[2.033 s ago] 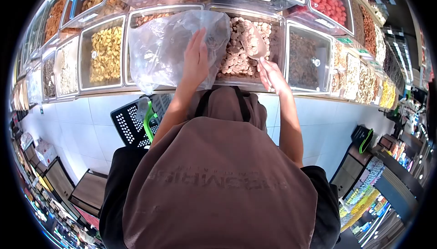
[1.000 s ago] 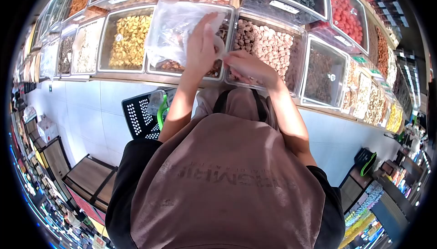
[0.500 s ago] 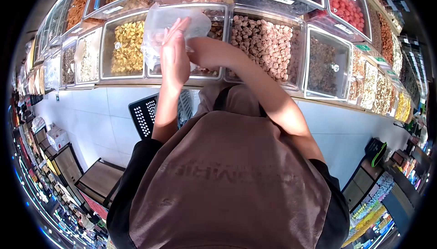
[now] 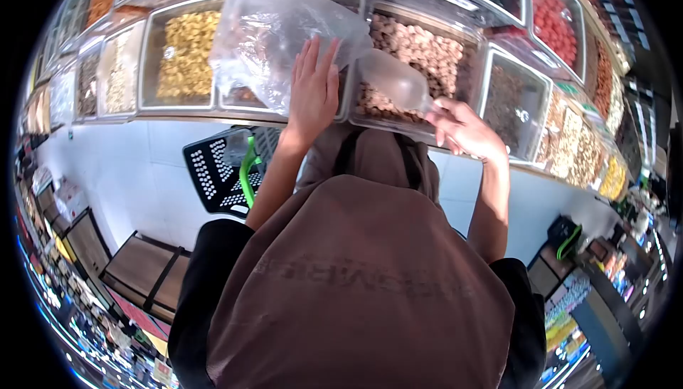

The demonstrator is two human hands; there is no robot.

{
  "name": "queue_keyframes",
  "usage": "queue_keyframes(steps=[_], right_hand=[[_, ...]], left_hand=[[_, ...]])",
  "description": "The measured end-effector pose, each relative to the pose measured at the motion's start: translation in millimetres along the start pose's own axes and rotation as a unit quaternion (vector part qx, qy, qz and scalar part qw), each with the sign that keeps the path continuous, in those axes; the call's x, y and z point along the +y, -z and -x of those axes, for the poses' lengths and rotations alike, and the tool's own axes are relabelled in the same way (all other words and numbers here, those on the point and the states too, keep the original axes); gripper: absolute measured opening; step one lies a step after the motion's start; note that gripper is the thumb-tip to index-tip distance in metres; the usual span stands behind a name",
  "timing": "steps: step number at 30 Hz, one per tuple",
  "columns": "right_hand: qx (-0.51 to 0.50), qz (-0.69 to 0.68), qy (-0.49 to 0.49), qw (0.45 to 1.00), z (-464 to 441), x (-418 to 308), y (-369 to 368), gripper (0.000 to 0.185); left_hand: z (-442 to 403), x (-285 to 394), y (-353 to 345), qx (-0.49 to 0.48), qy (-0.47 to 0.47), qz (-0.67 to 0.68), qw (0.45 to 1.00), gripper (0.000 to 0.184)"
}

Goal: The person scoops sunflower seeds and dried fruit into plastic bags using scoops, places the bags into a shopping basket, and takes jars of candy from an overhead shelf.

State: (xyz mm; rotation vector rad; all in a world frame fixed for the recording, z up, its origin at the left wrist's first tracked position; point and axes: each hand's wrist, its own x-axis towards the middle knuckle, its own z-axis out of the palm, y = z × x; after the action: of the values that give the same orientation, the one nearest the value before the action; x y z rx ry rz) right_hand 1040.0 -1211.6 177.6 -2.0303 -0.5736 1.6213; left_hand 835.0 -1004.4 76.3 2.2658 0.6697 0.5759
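My left hand lies with its fingers stretched out against a clear plastic bag. The bag is spread over a bin of dark pieces, and I cannot tell whether the hand grips any of it. In my right hand is the handle of a translucent scoop. The scoop's bowl points left, over the bin of pinkish-brown round pieces; whether it touches them is unclear.
A bin of yellow pieces stands left of the bag, and a lidded bin of dark pieces is at the right. Below the counter edge, a black basket with a green handle sits on the floor.
The right hand has moved away from beside the left hand to the right, and now holds the scoop low over the pinkish-brown pieces. The bag has spread wider; the left hand has shifted right.
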Motion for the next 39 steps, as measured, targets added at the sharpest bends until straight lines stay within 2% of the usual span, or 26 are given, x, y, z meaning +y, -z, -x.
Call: queue_keyframes(steps=[2,3,5,6,9,11,12,13,15,17,18,19,22,23,25,26,27,29,30,31,32,35,37,38,39], right_hand=[[0.104,-0.001,-0.039,0.994,5,50,7,0.025],[0.110,-0.005,-0.046,0.993,4,59,11,0.025],[0.110,0.166,-0.185,0.962,-7,71,19,0.027],[0.111,0.161,-0.192,0.962,-14,79,18,0.027],[0.158,0.093,-0.166,0.969,-42,90,16,0.028],[0.117,0.106,-0.142,0.977,-58,94,18,0.028],[0.154,0.192,-0.074,0.966,-67,99,17,0.037],[0.149,0.192,-0.078,0.967,-74,105,19,0.037],[0.161,0.121,-0.020,0.979,-88,109,20,0.039],[0.113,0.076,-0.168,0.976,-110,103,18,0.040],[0.059,-0.029,-0.123,0.990,-131,137,14,0.041],[0.052,-0.024,-0.123,0.991,-138,142,8,0.041],[0.054,-0.200,-0.115,0.972,-139,147,-3,0.040],[0.052,-0.203,-0.114,0.971,-146,150,0,0.040],[0.057,-0.088,-0.153,0.983,-148,158,3,0.042],[0.184,0.135,0.025,0.973,-159,179,-9,0.046],[0.183,0.135,0.025,0.974,-165,177,-17,0.046],[0.251,0.181,-0.025,0.951,-180,166,-29,0.048],[0.277,0.202,0.019,0.939,-184,165,-31,0.051],[0.281,0.197,0.020,0.939,-189,165,-26,0.051],[0.177,0.031,-0.039,0.983,-185,169,-20,0.054],[0.033,-0.203,-0.077,0.976,-189,160,-20,0.060],[0.167,-0.066,-0.083,0.980,-195,139,-39,0.058],[0.231,0.008,-0.018,0.973,-190,129,-49,0.058],[0.221,-0.007,-0.016,0.975,-193,122,-51,0.059]], left_hand=[[-1,-7,-20,-0.029,-0.017,-0.056,0.998,0.049],[-1,-14,-33,-0.035,-0.021,-0.050,0.998,0.049],[1,-23,-53,-0.054,-0.039,-0.120,0.991,0.055],[0,-22,-57,-0.061,-0.043,-0.116,0.990,0.055],[-6,-21,-66,-0.064,-0.021,-0.173,0.983,0.061],[-9,-21,-68,-0.060,-0.005,-0.182,0.981,0.062],[-12,-20,-69,-0.063,0.001,-0.180,0.982,0.062],[-15,-19,-69,-0.059,0.007,-0.180,0.982,0.062],[-22,-16,-72,-0.060,0.018,-0.175,0.982,0.061],[-32,-15,-76,-0.048,0.035,-0.183,0.981,0.060],[-32,-14,-77,-0.055,0.045,-0.182,0.981,0.060],[-39,-15,-79,-0.050,0.040,-0.189,0.980,0.059],[-47,-18,-86,-0.038,0.050,-0.200,0.978,0.058],[-48,-19,-87,-0.046,0.038,-0.199,0.978,0.057],[-48,-19,-90,-0.044,0.033,-0.198,0.979,0.057],[-49,-19,-92,-0.031,0.030,-0.197,0.979,0.057],[-48,-18,-93,-0.031,0.031,-0.197,0.979,0.057],[-48,-20,-94,-0.034,0.028,-0.202,0.978,0.056],[-53,-24,-96,-0.025,0.026,-0.209,0.977,0.056],[-54,-25,-97,-0.025,0.027,-0.210,0.977,0.057],[-46,-21,-98,-0.034,0.029,-0.207,0.977,0.059],[-45,-22,-98,-0.027,0.014,-0.210,0.977,0.059],[-46,-22,-98,-0.018,0.003,-0.209,0.978,0.056],[-43,-21,-97,-0.018,0.001,-0.202,0.979,0.053],[-41,-22,-97,-0.014,-0.007,-0.203,0.979,0.053]])
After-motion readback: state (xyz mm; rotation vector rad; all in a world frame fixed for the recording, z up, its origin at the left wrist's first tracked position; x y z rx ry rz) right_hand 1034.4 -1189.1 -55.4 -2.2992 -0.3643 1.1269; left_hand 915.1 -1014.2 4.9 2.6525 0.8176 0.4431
